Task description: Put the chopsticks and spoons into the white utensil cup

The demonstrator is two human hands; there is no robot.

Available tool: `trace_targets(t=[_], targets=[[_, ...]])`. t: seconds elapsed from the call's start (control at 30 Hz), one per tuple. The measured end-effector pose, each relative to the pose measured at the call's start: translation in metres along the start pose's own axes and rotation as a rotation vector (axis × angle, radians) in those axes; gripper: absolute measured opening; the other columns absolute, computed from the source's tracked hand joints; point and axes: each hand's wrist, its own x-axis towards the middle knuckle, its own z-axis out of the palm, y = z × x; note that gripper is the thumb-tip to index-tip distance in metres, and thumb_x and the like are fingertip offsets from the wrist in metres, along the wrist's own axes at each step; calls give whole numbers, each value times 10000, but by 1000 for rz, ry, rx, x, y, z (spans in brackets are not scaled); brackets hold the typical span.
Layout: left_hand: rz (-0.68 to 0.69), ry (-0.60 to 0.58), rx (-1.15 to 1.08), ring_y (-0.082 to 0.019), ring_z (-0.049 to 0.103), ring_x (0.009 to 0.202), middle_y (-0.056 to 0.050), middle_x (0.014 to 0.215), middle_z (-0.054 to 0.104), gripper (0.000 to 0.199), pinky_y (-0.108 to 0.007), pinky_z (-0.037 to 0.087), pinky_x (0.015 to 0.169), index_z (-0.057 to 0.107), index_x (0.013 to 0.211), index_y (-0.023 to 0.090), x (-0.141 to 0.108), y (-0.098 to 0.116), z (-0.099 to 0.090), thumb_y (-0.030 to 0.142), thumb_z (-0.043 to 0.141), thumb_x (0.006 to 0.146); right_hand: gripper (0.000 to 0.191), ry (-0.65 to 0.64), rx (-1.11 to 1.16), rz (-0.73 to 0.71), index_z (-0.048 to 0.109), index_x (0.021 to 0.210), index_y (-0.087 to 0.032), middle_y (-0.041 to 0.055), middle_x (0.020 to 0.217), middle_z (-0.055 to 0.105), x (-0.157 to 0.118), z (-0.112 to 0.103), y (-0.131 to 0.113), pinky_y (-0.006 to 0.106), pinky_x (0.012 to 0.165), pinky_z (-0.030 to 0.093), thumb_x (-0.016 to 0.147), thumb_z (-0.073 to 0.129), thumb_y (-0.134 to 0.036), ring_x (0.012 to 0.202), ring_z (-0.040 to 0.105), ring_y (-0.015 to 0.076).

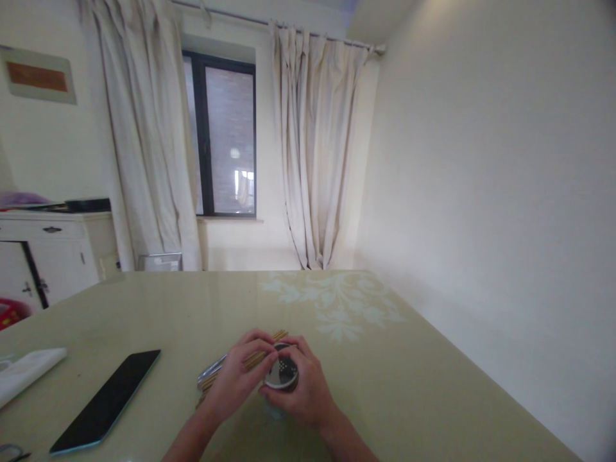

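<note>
A small round container (282, 373) with a white rim is tipped so that its round end faces me. Its dark face carries a cluster of pale dots. Around the right side of it curls my right hand (310, 385), thumb below and fingers over the far edge. My left hand (235, 377) has its thumb and fingertips closed at the container's left rim. Thin brown sticks (208, 383), like chopsticks, lie on the table under and behind my left hand, partly hidden by it. Beside them is a shiny silvery thing (210, 370), too blurred to name.
Left of my hands a dark-screened tablet or large phone (108, 401) lies on the greenish table (192, 308). Farther left is a white flat object (31, 372), with a cable-like loop (12, 451) near the front corner. A wall (505, 256) runs along the right edge.
</note>
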Motion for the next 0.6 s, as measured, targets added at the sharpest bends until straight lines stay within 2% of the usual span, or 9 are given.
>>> trace_targets(t=[0.27, 0.6], targets=[[10, 19, -37, -233, 719, 957, -68, 975, 753, 325, -335, 593, 887, 858, 865, 264, 0, -5, 5, 539, 716, 961, 500, -1, 17, -2, 773, 1103, -222, 95, 1232, 693, 2, 0, 2, 366, 1031, 571, 649, 982, -237, 1191, 698, 277], [2, 20, -19, -247, 706, 907, -60, 900, 756, 355, -357, 591, 840, 881, 907, 298, -2, -1, 11, 607, 709, 941, 458, 4, 0, -15, 801, 1092, -228, 93, 1200, 698, 1, -1, 2, 346, 1013, 575, 674, 980, -272, 1181, 696, 272]])
